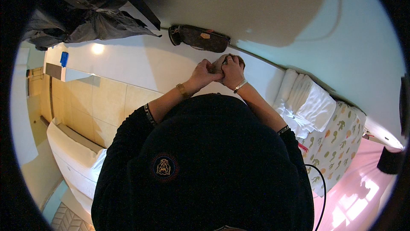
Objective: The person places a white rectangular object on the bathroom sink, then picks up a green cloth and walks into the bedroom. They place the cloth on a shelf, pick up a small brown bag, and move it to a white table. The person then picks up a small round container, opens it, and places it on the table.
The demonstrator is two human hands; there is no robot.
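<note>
Over the white tabletop point(128, 59), both hands meet on a small brown and tan item point(218, 63) that looks soft, perhaps a pouch. My left hand point(204, 73) pinches its near left side between thumb and fingers. On the right, my right hand point(233, 70) grips it with fingers curled over its top. The fingers cover much of the item, so its exact kind is unclear. Just beyond the hands, a dark brown patterned bag point(203, 39) with a zipper and a tan tag leans against the wall.
Black plastic bags point(96, 26) bulge at the upper left. A blue object point(64, 59) sits near the tabletop's left end. To my right are folded white cloths point(301, 93) and a cactus-print cover point(339, 138). A black cable point(324, 183) hangs at my right side.
</note>
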